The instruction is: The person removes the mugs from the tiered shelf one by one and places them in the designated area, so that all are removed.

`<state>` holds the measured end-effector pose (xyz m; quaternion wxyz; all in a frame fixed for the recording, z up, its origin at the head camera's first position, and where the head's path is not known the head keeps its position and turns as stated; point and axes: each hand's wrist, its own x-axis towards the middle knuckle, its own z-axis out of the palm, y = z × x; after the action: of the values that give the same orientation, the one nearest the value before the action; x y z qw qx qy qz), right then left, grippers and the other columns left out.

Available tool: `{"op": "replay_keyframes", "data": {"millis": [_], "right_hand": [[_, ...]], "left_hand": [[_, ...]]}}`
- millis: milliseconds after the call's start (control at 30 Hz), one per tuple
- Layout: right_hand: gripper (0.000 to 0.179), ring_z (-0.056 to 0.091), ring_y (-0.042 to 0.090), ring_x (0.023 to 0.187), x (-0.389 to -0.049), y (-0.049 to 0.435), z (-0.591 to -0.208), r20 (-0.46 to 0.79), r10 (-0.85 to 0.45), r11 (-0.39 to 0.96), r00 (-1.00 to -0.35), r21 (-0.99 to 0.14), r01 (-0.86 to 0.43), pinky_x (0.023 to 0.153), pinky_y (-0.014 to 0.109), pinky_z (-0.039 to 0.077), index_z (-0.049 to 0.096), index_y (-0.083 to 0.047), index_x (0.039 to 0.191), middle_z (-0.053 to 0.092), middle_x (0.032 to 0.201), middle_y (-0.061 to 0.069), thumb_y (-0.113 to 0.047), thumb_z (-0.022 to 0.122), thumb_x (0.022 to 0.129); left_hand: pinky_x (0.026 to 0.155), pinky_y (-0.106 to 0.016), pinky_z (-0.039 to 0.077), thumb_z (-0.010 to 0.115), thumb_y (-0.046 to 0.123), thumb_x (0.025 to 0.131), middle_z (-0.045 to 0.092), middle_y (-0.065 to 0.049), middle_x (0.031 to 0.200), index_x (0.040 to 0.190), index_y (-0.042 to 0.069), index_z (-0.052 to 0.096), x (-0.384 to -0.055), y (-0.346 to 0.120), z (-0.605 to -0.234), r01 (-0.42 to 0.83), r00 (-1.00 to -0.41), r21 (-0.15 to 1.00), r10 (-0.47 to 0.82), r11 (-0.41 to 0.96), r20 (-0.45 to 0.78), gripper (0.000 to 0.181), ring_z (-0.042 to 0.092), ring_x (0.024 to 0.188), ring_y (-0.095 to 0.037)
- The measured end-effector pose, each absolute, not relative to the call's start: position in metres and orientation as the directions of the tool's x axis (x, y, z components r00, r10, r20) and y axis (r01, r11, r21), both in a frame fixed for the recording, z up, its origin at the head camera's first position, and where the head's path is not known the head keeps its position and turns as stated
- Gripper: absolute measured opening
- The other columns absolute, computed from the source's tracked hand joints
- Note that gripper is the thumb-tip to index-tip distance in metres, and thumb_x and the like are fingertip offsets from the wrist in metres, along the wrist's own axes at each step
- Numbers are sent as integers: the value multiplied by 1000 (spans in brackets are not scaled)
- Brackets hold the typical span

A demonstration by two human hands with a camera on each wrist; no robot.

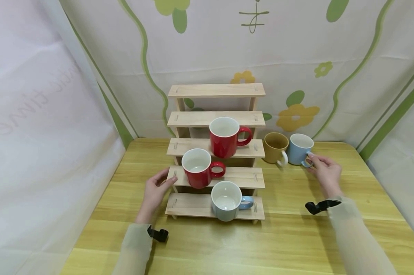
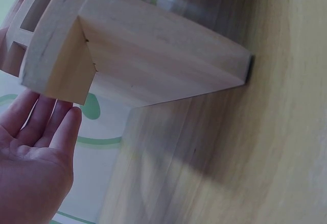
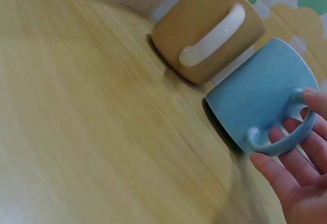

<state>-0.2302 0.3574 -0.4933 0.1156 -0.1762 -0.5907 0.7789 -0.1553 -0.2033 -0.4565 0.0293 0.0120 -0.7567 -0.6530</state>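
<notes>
In the head view my right hand (image 1: 327,173) is at the handle of a light blue mug (image 1: 299,151), which stands on the table. The right wrist view shows the thumb against the upper part of the handle (image 3: 291,140) and fingers behind and through its loop. My left hand (image 1: 155,193) touches the left end of a stepped wooden rack (image 1: 189,204), its thumb over the second step from the bottom; in the left wrist view its fingers (image 2: 36,114) reach fairly straight to the board's edge. Two red mugs (image 1: 224,147) and another light blue mug (image 1: 226,208) stand on the rack.
A mustard mug with a white handle (image 1: 275,149) stands between the rack and the blue mug on the table. A wood-grain table (image 1: 286,236) carries everything. Printed white cloth (image 1: 207,49) hangs behind and at both sides.
</notes>
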Motion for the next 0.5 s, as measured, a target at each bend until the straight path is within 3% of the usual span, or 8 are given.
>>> {"op": "replay_keyframes", "data": {"millis": [200, 500], "right_hand": [[25, 73, 11, 87, -229, 351, -491, -150, 405, -299, -902, -954, 24, 80, 31, 59, 74, 3, 110, 76, 99, 1, -9, 80, 90], [20, 73, 14, 89, -228, 341, -490, -169, 432, -331, -886, -944, 19, 82, 33, 58, 75, 2, 106, 76, 98, 5, -6, 80, 89]], "left_hand": [[93, -22, 51, 75, 11, 95, 60, -22, 135, 138, -5, 58, -155, -202, -456, 18, -998, 990, -55, 137, 26, 50, 55, 122, -29], [93, -22, 52, 75, 10, 94, 60, -22, 135, 137, -6, 58, -154, -201, -453, 23, -998, 991, -62, 136, 32, 49, 56, 121, -29]]}}
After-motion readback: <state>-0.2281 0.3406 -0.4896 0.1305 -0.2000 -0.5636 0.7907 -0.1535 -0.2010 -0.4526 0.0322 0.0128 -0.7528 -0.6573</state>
